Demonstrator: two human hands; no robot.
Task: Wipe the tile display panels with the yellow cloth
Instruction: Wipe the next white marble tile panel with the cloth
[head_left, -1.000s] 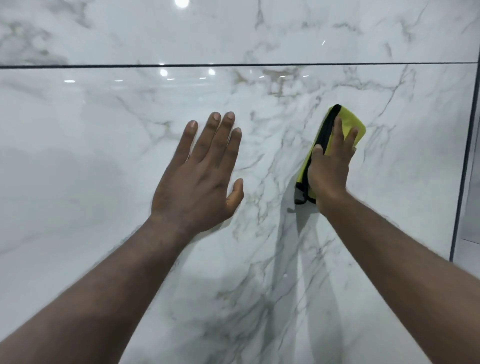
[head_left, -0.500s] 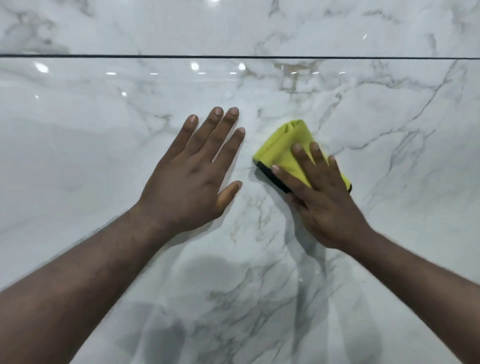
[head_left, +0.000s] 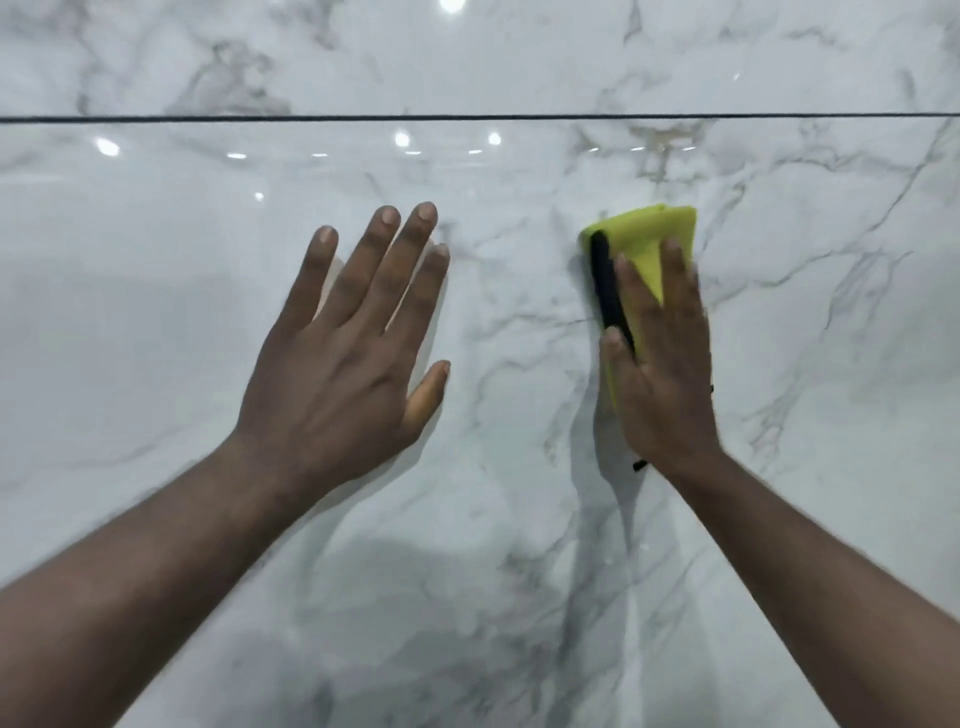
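A left hand (head_left: 343, 364) lies flat, fingers straight and holding nothing, on a glossy marbled tile panel (head_left: 156, 312) as the right hand (head_left: 662, 379), fingers flat, presses the folded yellow cloth (head_left: 647, 234) against it, below a dark joint (head_left: 467, 118).

2 tile panels: upper panel (head_left: 519, 57) and lower panel (head_left: 130, 312), 1 dark joint (head_left: 467, 117) between. 1 yellow cloth (head_left: 644, 234). 2 grips: left grip (head_left: 337, 364), right grip (head_left: 662, 374).
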